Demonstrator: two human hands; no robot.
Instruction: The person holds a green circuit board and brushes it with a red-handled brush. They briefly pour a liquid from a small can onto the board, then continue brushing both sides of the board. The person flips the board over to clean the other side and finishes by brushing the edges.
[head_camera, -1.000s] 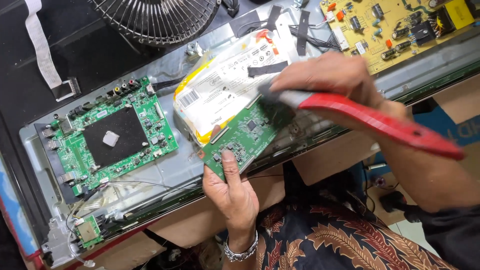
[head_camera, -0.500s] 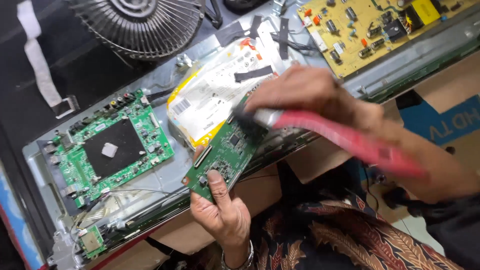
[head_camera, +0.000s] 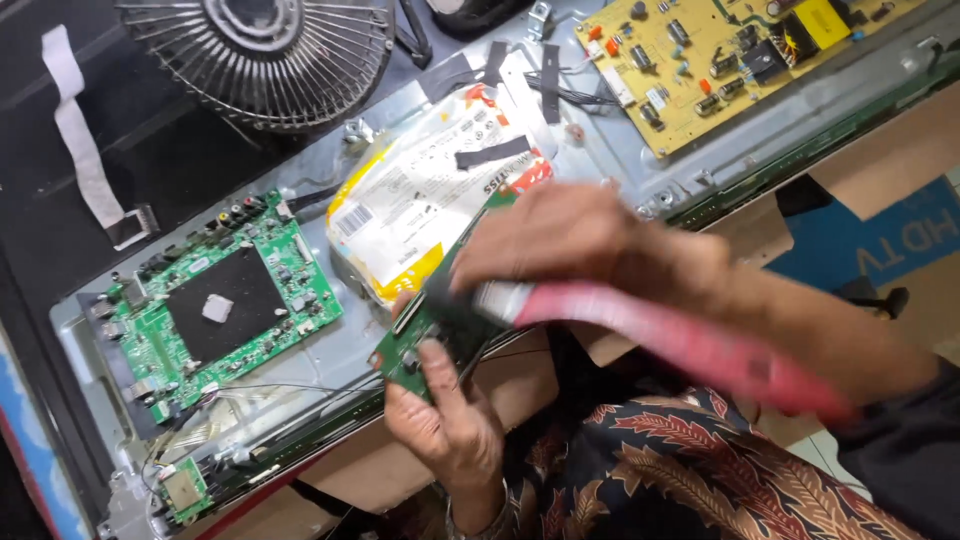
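Small green board (head_camera: 428, 335) slid lower-left, long axis diagonal, left hand (head_camera: 447, 425) gripping.

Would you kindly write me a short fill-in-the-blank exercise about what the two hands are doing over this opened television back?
1. The left hand holds a small circuit board coloured ____.
2. The right hand grips a brush whose handle is ____.
3. The power board at the top right is coloured ____.
4. The large green board carries a square black pad and lies to the ____ of the hands.

Missing words: green; red; yellow; left
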